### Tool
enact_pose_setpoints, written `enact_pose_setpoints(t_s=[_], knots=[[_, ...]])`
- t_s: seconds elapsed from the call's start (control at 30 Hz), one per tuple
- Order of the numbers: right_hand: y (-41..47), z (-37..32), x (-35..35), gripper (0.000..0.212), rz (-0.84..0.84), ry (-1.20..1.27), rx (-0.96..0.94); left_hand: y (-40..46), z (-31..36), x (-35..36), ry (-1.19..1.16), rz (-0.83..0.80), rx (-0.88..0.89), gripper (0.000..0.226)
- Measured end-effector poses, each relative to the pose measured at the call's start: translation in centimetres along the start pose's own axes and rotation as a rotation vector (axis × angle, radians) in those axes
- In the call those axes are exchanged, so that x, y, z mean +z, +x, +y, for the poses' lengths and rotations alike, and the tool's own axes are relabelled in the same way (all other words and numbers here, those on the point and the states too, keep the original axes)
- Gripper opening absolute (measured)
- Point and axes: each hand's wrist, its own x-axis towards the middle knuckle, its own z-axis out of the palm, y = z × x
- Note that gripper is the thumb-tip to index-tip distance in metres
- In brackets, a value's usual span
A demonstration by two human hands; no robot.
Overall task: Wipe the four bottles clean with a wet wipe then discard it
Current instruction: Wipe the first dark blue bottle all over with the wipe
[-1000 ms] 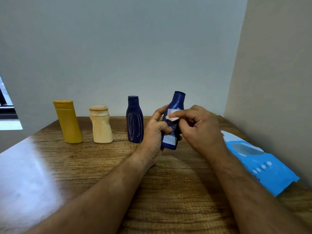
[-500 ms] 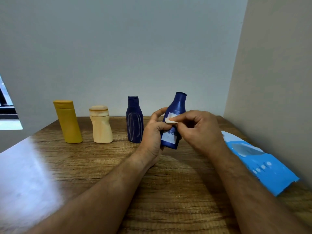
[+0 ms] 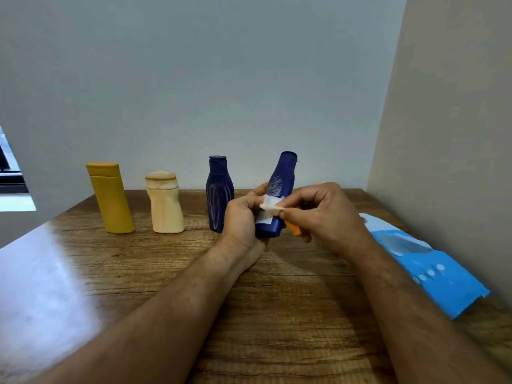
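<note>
Wipe has dropped down the held bottle since the earlier frame: it was up near the shoulder, now it sits low on the label, so the stroke is running neck to base. Bottle tilt and the left-hand grip look unchanged. My read: this bottle is mid-wipe, not finished.

Left to right:
- yellow bottle (image 3: 111, 199): far left on the wooden table (image 3: 277, 314), upright with a slight lean, cap on. Untouched now.
- cream bottle (image 3: 165, 203): just right of it, upright, cap on.
- dark blue bottle (image 3: 219, 194): upright, cap on, partly behind the left hand.
- left hand (image 3: 242, 217): fingers curled round the lower body of the blue bottle (image 3: 279, 187), holding it off the table, top tilted to the far right.
- wet wipe (image 3: 271, 205): small folded white piece, pressed on the bottle's label.
- right hand (image 3: 321, 214): thumb and fingertips pinch the wipe against the bottle. Small orange bit shows under this hand; can't tell what it is.
- blue wipes pack (image 3: 432, 264): flat on the table at the right, by the side wall. Can't tell if its flap is open or what's left inside.

All four bottles are opaque and capped, so contents are unknown. Can't tell from this view which of the standing three are already clean. No bin in view for the discard step.
</note>
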Motion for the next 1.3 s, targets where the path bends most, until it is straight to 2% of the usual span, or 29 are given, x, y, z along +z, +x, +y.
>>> enact_pose_setpoints(t_s=[0.07, 0.2, 0.27, 0.33, 0.4, 0.47, 0.53, 0.6, 0.67, 0.77, 0.87, 1.0, 1.1, 1.17, 1.3], knots=[[0.0, -0.1, 0.2, 0.006, 0.027, -0.034, -0.01, 0.1, 0.0, -0.3, 0.094, 0.016, -0.009, 0.042], [0.5, 0.0, 0.3, 0.017, 0.298, 0.014, -0.032, -0.4, -0.2, 0.1, 0.229, 0.014, -0.132, 0.034], [0.6, 0.2, 0.1, 0.018, 0.343, 0.016, -0.025, -0.6, -0.4, 0.4, 0.232, 0.007, -0.193, 0.041], [0.5, 0.0, 0.0, 0.011, 0.267, 0.037, -0.018, -0.6, -0.5, 0.6, 0.228, 0.009, -0.212, 0.047], [0.1, -0.3, 0.0, 0.004, 0.097, 0.088, 0.016, -0.7, -0.4, 0.8, 0.232, -0.002, -0.206, 0.046], [-0.3, -0.5, -0.1, 0.004, -0.076, 0.09, 0.057, -0.8, -0.4, 0.8, 0.202, 0.001, -0.21, 0.054], [-0.3, -0.6, -0.2, 0.005, -0.142, 0.06, 0.068, -0.8, -0.3, 0.6, 0.184, 0.013, -0.226, 0.059], [-0.1, -0.5, 0.0, 0.007, -0.071, 0.047, 0.066, -0.8, -0.3, 0.5, 0.226, 0.008, -0.242, 0.053], [0.3, -0.1, 0.3, 0.012, 0.108, 0.015, 0.045, -0.8, -0.4, 0.4, 0.239, -0.012, -0.261, 0.049], [0.8, 0.5, 0.2, 0.02, 0.314, 0.01, 0.033, -0.8, -0.4, 0.1, 0.224, -0.075, -0.279, 0.062], [0.8, 0.6, 0.1, 0.022, 0.331, 0.032, 0.016, -0.8, -0.5, 0.1, 0.213, -0.111, -0.254, 0.064], [0.4, 0.3, -0.1, 0.01, 0.201, 0.021, -0.017, -0.9, -0.4, 0.1, 0.217, -0.12, -0.224, 0.051], [0.2, 0.3, -0.6, 0.012, 0.148, 0.093, -0.025, -1.1, -0.4, 0.4, 0.214, -0.149, -0.22, 0.045], [0.3, 0.3, -0.3, 0.013, 0.186, 0.062, -0.014, -1.2, -0.5, 0.7, 0.198, -0.145, -0.212, 0.044], [1.0, 1.1, 0.3, 0.018, 0.394, -0.109, -0.07, -0.9, -0.5, 0.7, 0.204, -0.099, -0.196, 0.044]])
